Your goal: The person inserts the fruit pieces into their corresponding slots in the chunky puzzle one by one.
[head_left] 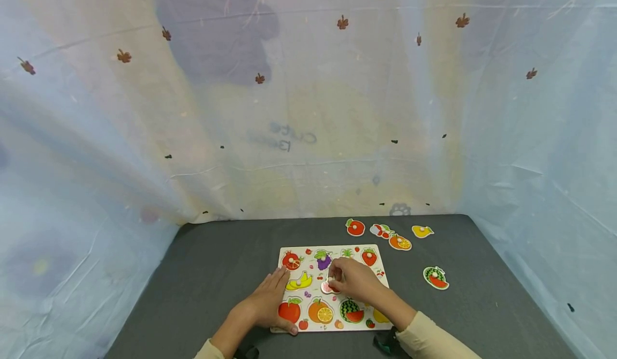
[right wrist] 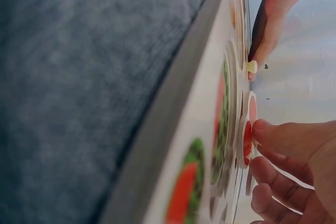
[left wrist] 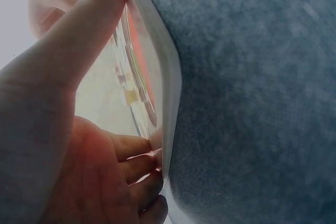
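Note:
A white fruit puzzle board lies on the dark table. My left hand rests along its left side, fingers extended onto the edge and thumb at the front left corner. In the left wrist view, the fingertips touch the board's rim. My right hand pinches a pink-and-red fruit puzzle piece between thumb and fingers over the middle of the board. In the right wrist view, the puzzle piece stands at the board's surface; whether it sits in its recess, I cannot tell.
Loose puzzle pieces lie beyond the board: a red one, a red-and-white one, an orange and a yellow one. A watermelon piece lies to the right. A patterned curtain hangs behind the table.

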Tool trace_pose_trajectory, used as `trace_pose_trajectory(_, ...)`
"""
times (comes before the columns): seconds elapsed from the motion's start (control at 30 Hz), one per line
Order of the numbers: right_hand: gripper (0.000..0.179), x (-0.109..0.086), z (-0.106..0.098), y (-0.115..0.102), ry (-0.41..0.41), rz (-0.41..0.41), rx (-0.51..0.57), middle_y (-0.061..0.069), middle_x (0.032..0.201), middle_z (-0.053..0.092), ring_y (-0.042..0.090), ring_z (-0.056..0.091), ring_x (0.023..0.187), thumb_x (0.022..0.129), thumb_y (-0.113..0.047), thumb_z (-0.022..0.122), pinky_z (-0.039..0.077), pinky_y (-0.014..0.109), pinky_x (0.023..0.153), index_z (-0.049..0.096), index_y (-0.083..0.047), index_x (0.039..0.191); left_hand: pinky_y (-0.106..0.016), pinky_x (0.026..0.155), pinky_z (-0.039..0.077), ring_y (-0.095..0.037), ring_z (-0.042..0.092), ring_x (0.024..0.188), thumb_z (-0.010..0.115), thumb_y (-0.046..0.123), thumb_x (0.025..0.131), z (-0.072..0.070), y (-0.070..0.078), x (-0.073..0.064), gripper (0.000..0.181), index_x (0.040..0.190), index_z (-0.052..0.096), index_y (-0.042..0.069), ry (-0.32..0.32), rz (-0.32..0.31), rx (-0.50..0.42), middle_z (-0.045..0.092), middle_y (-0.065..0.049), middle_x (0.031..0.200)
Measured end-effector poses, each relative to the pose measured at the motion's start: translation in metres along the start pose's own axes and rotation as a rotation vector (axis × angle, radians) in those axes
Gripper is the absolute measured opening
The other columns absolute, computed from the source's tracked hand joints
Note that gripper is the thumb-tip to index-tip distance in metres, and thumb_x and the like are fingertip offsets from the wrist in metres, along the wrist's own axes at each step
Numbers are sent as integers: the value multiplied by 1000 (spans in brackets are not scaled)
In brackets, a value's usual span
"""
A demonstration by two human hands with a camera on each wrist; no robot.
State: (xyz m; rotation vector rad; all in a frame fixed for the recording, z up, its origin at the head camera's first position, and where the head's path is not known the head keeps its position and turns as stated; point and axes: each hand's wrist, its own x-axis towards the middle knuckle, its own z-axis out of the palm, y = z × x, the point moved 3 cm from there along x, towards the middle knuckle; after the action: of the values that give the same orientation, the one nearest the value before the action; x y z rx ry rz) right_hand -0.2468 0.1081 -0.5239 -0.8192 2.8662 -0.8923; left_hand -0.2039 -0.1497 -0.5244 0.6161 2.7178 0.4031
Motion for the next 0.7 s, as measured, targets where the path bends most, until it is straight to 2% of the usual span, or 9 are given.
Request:
trace_pose_trajectory(0.3,19,0,0,-2,-12,19,12,-12,76,54,6,48,66,95,-24,84,41,26,58,66,-24,90,-60,131,21,-42,22,162,96,62,71,-2,1,-2,136,163,27,-11,10,24,-22,26,-27,172)
trace_pose_trajectory(0.5,18,2,2,0,-31,27,1,-14,77,55,5,48,66,95,-28,84,42,25,59,67,-24,93,-60,131,19,-43,19,162,94,67,70,1,-4,-1,140,165,25,-8,-7,31,-51,22,-27,173)
trace_pose_trajectory(0.7,20,2,2,0,-29,31,1,-13,76,54,5,48,65,94,-27,85,42,25,58,66,-24,91,-59,131,19,-41,20,162,95,64,70,1,-3,-1,138,165,26,-8,4,20,-41,23,-25,174)
